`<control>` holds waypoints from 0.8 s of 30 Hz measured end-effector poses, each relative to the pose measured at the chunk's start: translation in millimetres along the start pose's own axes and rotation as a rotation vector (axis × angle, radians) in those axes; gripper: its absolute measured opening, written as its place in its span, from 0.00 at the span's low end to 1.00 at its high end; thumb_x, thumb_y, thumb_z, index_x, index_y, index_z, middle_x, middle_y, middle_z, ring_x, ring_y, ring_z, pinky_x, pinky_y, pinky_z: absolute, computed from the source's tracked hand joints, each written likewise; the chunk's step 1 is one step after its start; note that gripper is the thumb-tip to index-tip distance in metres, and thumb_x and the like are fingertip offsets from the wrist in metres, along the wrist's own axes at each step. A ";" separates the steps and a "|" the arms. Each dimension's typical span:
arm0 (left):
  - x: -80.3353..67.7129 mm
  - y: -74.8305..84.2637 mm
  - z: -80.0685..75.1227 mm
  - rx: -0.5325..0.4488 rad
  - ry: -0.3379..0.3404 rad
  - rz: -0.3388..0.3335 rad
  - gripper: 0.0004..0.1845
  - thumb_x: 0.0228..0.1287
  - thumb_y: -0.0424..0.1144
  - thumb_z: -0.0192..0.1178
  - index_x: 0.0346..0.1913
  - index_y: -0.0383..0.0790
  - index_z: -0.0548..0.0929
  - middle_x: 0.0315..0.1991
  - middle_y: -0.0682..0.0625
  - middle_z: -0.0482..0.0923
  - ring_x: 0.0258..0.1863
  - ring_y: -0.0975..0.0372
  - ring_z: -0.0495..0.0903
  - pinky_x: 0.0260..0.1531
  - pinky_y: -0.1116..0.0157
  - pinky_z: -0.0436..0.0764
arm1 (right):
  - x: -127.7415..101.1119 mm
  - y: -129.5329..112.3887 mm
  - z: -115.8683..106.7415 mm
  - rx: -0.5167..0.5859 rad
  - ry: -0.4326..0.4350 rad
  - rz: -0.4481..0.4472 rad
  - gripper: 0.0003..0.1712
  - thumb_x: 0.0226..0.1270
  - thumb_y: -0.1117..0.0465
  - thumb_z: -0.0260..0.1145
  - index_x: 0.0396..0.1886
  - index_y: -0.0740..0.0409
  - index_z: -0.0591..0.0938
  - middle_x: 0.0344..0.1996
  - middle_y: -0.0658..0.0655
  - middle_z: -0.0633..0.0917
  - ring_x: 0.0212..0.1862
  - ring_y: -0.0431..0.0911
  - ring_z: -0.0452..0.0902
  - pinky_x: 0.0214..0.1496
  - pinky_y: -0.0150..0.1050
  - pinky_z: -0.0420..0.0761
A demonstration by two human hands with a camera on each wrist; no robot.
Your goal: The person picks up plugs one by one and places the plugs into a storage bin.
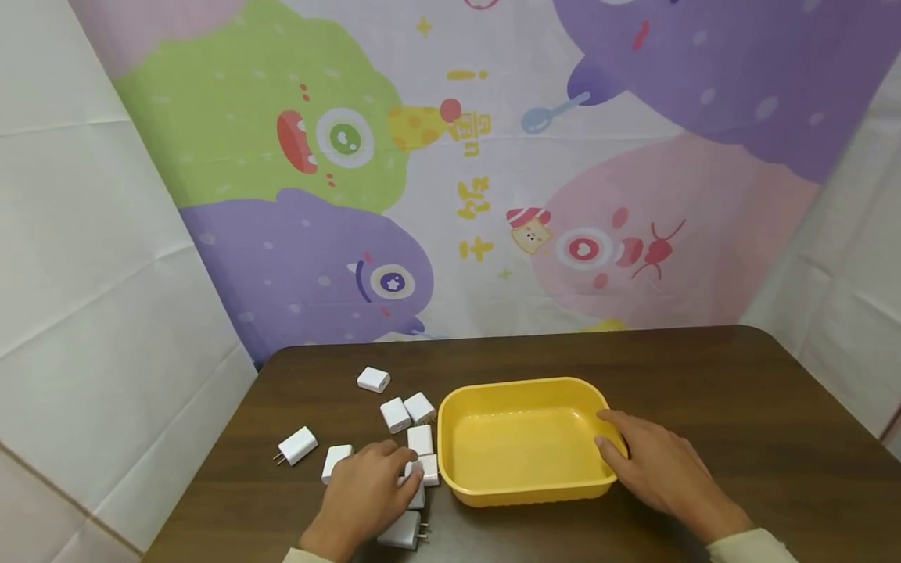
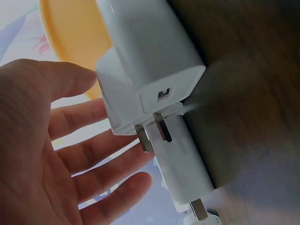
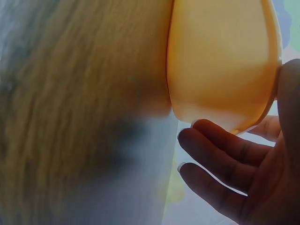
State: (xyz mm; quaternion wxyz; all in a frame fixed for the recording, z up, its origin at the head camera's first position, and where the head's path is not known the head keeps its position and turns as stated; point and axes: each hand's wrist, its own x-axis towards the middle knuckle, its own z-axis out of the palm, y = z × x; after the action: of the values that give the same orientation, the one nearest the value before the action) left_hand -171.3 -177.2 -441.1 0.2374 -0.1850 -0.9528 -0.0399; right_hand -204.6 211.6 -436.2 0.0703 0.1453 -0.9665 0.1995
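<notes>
- Table [image 1: 767,422]: broad wood right of the tray, a narrower strip behind.
- Tray [image 1: 521,446]: right rim gripped by the right hand [image 1: 662,465].
- Left hand [image 2: 42,126]: pinching one charger [image 2: 111,91], left of the tray.
- Other chargers [image 1: 298,446]: scattered leftward.

Soft head-view light, dimmer wrist views, blurred tabletop [image 3: 84,79]

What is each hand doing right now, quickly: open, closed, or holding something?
Left hand: closed, appears to pinch a white charger between thumb and fingers.
Right hand: closed on the yellow tray's rim.
</notes>
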 end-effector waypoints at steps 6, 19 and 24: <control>-6.6 -1.9 1.4 -0.019 0.059 0.040 0.09 0.53 0.52 0.72 0.28 0.52 0.87 0.28 0.59 0.78 0.31 0.63 0.79 0.24 0.61 0.78 | -0.4 2.2 2.0 0.020 -0.017 0.022 0.28 0.74 0.43 0.59 0.66 0.52 0.77 0.56 0.59 0.84 0.53 0.58 0.82 0.49 0.61 0.78; -11.6 0.4 -3.7 -0.020 -0.046 0.097 0.14 0.48 0.53 0.75 0.35 0.51 0.86 0.31 0.57 0.75 0.35 0.61 0.76 0.26 0.60 0.76 | 1.7 3.1 1.4 0.064 -0.075 0.066 0.29 0.74 0.43 0.60 0.68 0.52 0.76 0.56 0.60 0.83 0.53 0.58 0.82 0.48 0.61 0.78; -10.3 2.0 -7.3 -0.027 -0.081 0.100 0.15 0.48 0.51 0.76 0.37 0.51 0.87 0.32 0.57 0.75 0.36 0.61 0.76 0.25 0.61 0.76 | 1.9 4.0 1.1 0.076 -0.089 0.077 0.30 0.74 0.43 0.60 0.68 0.52 0.75 0.56 0.61 0.83 0.52 0.58 0.82 0.48 0.62 0.78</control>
State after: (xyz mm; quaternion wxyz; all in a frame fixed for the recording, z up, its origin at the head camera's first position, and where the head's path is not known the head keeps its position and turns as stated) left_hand -158.9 -179.9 -439.4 0.1978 -0.2373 -0.9505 -0.0334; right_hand -207.7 214.1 -438.2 0.0140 0.1194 -0.9652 0.2321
